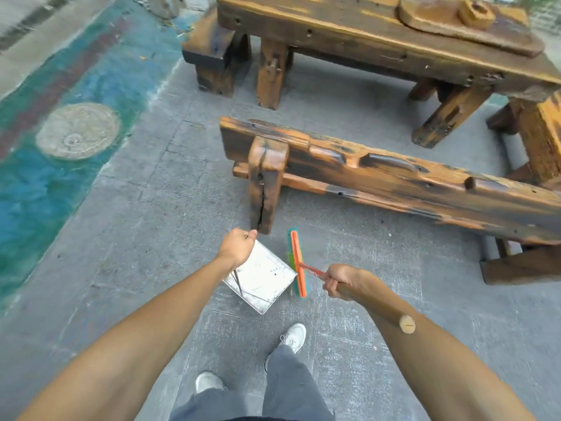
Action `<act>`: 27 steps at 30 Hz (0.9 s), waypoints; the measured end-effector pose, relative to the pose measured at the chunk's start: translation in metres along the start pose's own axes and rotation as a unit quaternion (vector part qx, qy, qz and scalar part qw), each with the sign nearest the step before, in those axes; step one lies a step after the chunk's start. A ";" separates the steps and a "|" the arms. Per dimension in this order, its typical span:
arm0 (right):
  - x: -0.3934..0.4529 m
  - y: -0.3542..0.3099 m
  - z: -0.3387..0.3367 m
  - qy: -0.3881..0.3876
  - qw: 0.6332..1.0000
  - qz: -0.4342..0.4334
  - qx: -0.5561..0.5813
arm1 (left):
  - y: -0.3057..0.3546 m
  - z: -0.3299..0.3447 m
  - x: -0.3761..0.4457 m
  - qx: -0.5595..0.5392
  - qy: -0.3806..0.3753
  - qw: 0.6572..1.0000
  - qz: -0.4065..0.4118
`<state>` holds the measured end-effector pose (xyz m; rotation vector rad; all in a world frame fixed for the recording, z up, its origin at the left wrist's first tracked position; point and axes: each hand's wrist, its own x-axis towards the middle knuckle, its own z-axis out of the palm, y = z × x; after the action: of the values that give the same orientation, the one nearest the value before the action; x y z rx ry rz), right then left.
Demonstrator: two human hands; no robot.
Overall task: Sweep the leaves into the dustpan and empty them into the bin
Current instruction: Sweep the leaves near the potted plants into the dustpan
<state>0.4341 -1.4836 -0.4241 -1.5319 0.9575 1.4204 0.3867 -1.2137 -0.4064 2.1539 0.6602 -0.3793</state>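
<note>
Both hands grip: left hand (237, 245) on the dustpan (263, 278) handle, seemingly empty; right hand (340, 281) on the broom (298, 262) beside it.

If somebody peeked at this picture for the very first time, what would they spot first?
Probably the bright orange broom head in the middle, held by the right hand on its wooden handle, right beside the metal dustpan that the left hand holds. Next comes the big dark-and-orange wooden bench just beyond, with a heavy wooden table behind it. On the left, a blue-green painted strip runs along the grey pavement.
</note>
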 end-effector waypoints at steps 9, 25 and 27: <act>-0.022 0.004 0.112 0.026 0.994 -0.026 -0.100 | -0.088 -0.075 -0.032 -0.048 0.060 0.996 -0.044; 0.013 -0.189 0.275 -0.036 0.968 -0.114 -0.222 | -0.165 -0.237 0.076 -0.073 0.151 0.975 -0.148; 0.018 -0.227 0.293 -0.029 0.960 -0.146 -0.238 | -0.171 -0.261 0.099 -0.068 0.158 0.970 -0.170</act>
<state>0.5359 -1.1265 -0.4346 -1.8726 0.3374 1.5338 0.3794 -0.8862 -0.4025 1.9857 1.2100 -0.1624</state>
